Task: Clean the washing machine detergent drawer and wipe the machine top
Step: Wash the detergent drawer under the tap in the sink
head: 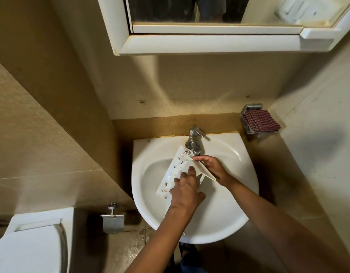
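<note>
1. Two hands are held over the sink (142,154). The detergent drawer (170,175) is kept inside the bowl, tilted, with its far end just under the tap (195,140).
2. The left hand (187,191) is laid over the near part of the drawer, with fingers and thumb wrapped round it in a grasp.
3. The right hand (213,166) is closed on the drawer's far right edge, where a flat panel is pinched between fingers and thumb.
4. Whether water is running from the tap cannot be told; no stream can be made out.
5. Progress is judged as early to middle. The drawer has evidently been taken out of the machine and brought to the sink, and its washing appears to be under way. How clean it is cannot be judged.
6. What is left is judged to be the rest of the rinse, the return of the drawer, and the wiping of the machine top. The washing machine is not seen here.
7. A checked cloth (261,122) is hung on a holder at the far right, well apart from both hands.
</note>
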A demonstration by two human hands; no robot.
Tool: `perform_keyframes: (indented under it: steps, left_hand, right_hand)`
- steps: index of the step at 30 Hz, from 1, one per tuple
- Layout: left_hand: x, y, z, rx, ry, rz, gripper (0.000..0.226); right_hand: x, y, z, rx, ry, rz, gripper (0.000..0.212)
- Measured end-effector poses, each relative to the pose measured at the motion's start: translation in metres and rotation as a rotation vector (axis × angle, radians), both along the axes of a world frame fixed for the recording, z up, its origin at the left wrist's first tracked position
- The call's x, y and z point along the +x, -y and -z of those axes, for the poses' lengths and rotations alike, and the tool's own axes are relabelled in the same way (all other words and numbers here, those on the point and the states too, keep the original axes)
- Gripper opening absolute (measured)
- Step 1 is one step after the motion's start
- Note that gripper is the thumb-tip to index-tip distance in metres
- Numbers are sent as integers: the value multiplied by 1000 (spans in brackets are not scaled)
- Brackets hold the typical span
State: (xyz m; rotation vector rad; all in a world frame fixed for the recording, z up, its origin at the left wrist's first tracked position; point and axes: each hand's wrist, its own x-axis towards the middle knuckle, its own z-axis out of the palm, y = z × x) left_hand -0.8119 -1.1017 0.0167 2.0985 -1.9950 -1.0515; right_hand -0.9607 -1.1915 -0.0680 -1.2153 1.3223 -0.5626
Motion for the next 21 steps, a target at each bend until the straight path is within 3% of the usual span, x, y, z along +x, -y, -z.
perform_keyframes:
  steps: [2, 6, 17, 21]
  left_hand:
    - [1, -2, 1, -2, -7, 5, 84]
    - [3, -1, -1, -22, -18, -4, 79]
    - [-3, 3, 0, -56, -8, -69, 58]
    - [-2, 0, -1, -69, -31, -63, 59]
  right_hand:
    - [0, -4, -5, -142, -110, -65, 38]
    - [-4, -20, -14, -358, -162, -251, 54]
    - [-24, -30, -34, -163, 13, -90, 45]
    - [-19, -24, -19, -277, -179, -282, 71]
